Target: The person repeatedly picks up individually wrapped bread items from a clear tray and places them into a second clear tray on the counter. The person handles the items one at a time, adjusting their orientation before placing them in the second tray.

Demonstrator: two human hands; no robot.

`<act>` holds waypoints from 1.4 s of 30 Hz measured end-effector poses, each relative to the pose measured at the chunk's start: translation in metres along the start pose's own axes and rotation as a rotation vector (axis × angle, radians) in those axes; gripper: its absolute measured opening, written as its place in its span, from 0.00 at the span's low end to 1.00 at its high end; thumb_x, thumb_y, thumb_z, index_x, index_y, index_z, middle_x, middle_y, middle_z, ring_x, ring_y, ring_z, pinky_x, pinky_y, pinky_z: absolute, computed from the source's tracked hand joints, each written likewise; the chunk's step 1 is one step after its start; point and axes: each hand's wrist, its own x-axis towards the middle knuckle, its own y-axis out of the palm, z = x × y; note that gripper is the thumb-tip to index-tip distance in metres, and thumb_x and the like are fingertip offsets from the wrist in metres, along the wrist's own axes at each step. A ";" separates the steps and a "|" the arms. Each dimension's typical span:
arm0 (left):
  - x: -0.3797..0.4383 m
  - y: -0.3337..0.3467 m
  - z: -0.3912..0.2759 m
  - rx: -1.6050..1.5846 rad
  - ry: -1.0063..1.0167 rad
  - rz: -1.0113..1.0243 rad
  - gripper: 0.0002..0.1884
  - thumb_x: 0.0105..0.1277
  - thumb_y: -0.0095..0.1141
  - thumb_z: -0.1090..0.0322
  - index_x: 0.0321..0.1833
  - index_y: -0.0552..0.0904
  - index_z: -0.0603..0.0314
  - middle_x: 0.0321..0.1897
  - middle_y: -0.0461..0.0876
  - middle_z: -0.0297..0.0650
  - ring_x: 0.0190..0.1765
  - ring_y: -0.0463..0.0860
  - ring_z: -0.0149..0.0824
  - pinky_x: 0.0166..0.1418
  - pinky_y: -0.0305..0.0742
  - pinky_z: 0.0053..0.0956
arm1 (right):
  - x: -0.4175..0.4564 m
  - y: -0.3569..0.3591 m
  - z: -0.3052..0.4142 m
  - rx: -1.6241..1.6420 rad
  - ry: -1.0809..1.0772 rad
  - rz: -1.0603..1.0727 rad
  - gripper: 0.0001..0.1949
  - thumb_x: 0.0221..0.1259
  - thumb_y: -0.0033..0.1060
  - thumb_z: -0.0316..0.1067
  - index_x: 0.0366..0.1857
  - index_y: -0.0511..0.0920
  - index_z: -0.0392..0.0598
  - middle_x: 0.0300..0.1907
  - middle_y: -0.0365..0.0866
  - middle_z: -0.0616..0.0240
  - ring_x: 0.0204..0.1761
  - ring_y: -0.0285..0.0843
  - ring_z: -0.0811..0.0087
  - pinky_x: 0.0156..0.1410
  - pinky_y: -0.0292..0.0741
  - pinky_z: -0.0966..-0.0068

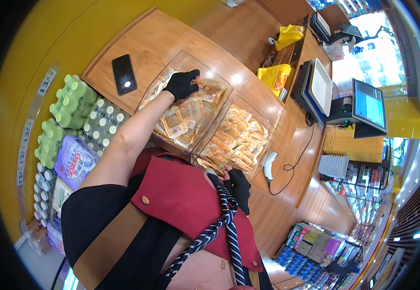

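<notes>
Two clear plastic bins stand side by side on a wooden counter (pixel 152 40). My left hand (pixel 182 86), in a black fingerless glove, is over the left bin (pixel 186 58), its fingertips at the packets inside. Those are transparent food packets (pixel 177 125) with printed labels, lying loosely in a heap. Orange-and-white snack packets (pixel 237 134) fill the right bin (pixel 268 123), standing close together in rows. My right hand (pixel 238 186), gloved alike, is at the near edge of the right bin. Its fingertips reach the packets or rim there; whether they grip anything is unclear.
A black smartphone (pixel 124 74) lies left of the bins. To the right are a corded white barcode scanner (pixel 269 163), a scale (pixel 318 85) and a touchscreen terminal (pixel 368 103). Bottle packs (pixel 74 98) and purple packages (pixel 75 161) line the left side. Yellow bags (pixel 273 76) lie beyond.
</notes>
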 end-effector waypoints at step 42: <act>-0.111 -0.031 -0.151 -0.696 -0.124 0.742 0.22 0.63 0.61 0.49 0.43 0.84 0.66 0.30 0.80 0.35 0.34 0.75 0.22 0.39 0.71 0.20 | 0.035 -0.030 0.030 1.094 0.157 -0.211 0.18 0.63 0.61 0.41 0.48 0.74 0.38 0.42 0.80 0.63 0.43 0.77 0.75 0.50 0.74 0.77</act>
